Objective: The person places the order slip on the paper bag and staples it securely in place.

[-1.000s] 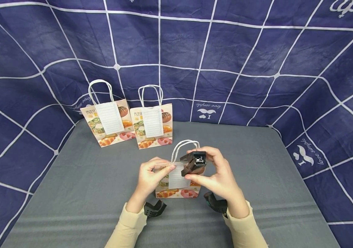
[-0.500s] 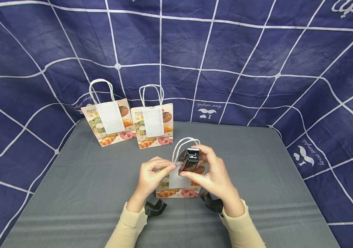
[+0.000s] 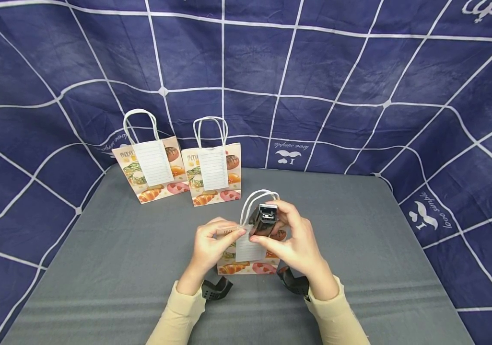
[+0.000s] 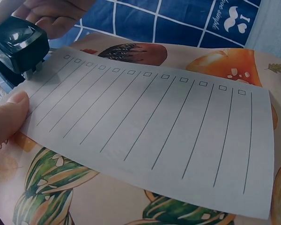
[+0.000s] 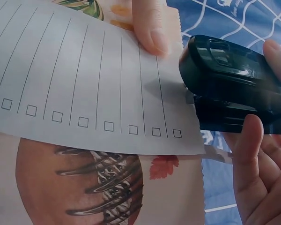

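A food-printed paper bag [image 3: 230, 269] with white cord handles stands in front of me. Over its face lies a white lined checklist [image 4: 154, 122] with a column of little boxes. My left hand [image 3: 211, 242] pinches the checklist against the bag's top edge, thumb in front. In my right hand [image 3: 301, 239] I hold a small dark stapler [image 3: 264, 223], thumb below and fingers above. Seen from the right wrist, the stapler's nose sits right at the checklist's top edge, beside the left thumb. Part of the bag's rim is hidden behind the stapler.
Two similar bags, the left one [image 3: 177, 187] tilted and the other [image 3: 235, 184] upright, stand at the back left with checklists on their fronts. A grey cloth [image 3: 358, 239] covers the table. Blue gridded fabric [image 3: 315, 62] hangs behind and at the sides.
My right hand has shifted left and slightly up with the stapler, turning it so its end faces up more. The left hand keeps its place at the bag's top edge.
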Demonstrator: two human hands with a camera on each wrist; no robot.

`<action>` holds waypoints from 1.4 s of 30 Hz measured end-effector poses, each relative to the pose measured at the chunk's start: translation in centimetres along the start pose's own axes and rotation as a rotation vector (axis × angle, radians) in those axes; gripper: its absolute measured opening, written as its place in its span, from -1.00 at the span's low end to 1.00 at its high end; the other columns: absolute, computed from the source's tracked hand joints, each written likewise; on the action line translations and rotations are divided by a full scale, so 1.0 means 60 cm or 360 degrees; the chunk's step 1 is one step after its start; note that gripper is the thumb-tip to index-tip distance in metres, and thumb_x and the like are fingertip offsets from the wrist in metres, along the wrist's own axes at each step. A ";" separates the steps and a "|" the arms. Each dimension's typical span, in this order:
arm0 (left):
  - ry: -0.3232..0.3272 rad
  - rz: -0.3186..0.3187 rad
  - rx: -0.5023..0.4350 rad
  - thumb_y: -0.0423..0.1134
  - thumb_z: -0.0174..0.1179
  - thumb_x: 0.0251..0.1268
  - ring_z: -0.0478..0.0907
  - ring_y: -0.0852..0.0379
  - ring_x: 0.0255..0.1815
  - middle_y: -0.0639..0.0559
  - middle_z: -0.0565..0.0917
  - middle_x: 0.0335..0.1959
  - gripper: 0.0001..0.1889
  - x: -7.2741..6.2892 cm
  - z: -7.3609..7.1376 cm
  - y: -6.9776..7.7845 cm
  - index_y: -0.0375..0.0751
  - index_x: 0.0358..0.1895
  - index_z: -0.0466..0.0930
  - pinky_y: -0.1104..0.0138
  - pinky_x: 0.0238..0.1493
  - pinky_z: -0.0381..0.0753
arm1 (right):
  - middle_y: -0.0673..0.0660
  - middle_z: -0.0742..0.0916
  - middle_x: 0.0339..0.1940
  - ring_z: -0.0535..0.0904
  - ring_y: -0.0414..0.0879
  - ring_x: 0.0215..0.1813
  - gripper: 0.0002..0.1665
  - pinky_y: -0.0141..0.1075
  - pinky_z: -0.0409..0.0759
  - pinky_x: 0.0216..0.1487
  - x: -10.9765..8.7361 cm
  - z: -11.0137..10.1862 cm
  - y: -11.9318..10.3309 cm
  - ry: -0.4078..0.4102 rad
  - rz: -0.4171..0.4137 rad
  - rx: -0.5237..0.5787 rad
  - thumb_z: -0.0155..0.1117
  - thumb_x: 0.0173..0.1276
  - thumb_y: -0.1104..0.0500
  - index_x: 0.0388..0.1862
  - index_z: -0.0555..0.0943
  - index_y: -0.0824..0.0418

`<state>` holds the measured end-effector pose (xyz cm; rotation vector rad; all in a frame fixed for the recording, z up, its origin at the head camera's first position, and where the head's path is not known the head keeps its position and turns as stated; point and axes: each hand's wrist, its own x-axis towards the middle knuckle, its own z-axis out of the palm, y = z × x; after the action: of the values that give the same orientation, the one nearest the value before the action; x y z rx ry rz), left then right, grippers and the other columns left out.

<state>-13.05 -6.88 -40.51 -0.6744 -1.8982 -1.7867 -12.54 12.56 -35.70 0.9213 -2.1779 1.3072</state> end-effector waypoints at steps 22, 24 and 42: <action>-0.0075 -0.0125 0.0011 -0.62 0.39 -0.18 0.62 0.19 -0.29 -0.20 0.68 -0.40 -0.76 -0.001 -0.009 -0.008 -0.45 -0.33 0.65 0.36 -0.18 0.56 | 0.08 0.74 -0.33 0.26 -0.34 -0.70 -0.20 -0.46 0.24 -0.72 0.010 -0.001 -0.007 0.0057 0.0011 -0.0114 0.63 -0.22 0.22 0.05 0.44 0.23; -0.0137 -0.0132 -0.0046 -0.64 0.41 -0.23 0.62 0.17 -0.22 -0.26 0.67 -0.33 -0.65 0.001 -0.015 -0.011 -0.49 -0.23 0.61 0.37 -0.10 0.54 | 0.07 0.74 -0.33 0.25 -0.35 -0.71 -0.19 -0.48 0.23 -0.72 0.010 -0.001 -0.006 0.0063 0.0013 -0.0117 0.64 -0.23 0.21 0.05 0.44 0.22; -0.0531 0.0212 0.0184 -0.38 0.63 -0.59 0.61 0.04 -0.20 -0.16 0.69 -0.24 -0.35 0.059 -0.007 0.023 -0.38 -0.15 0.62 0.26 -0.11 0.56 | 0.07 0.74 -0.33 0.28 -0.36 -0.68 -0.24 -0.55 0.23 -0.69 0.011 0.001 -0.006 0.0051 -0.0033 -0.0110 0.61 -0.12 0.10 0.05 0.44 0.23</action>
<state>-14.97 -7.07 -37.21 -1.0846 -2.0926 -1.5432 -12.73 12.19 -35.05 0.8875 -2.1692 1.2211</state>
